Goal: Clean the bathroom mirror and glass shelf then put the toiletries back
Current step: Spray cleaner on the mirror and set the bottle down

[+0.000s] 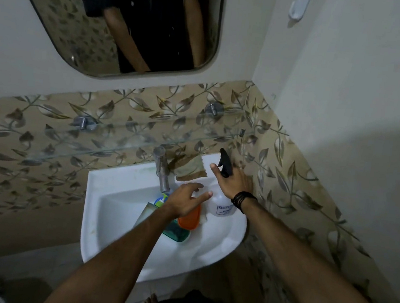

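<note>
The mirror (66, 24) hangs on the wall above the glass shelf (120, 139), which holds nothing. In the white sink (119, 237) lie toiletries: an orange container (190, 218), a teal soap dish (177, 233), a blue-green pump bottle (162, 200) and a grey tube (145, 213). A white spray bottle (221, 206) with a black trigger head stands on the sink's right rim. My right hand (234, 184) is at the bottle's neck, fingers spread, thumb to the left. My left hand (185, 198) hovers open just above the orange container.
A steel tap (162, 169) rises at the sink's back. A beige cloth (189, 167) lies behind it on the rim. Patterned tiled walls close in at the right corner. A white hook (299, 7) is on the wall at the upper right.
</note>
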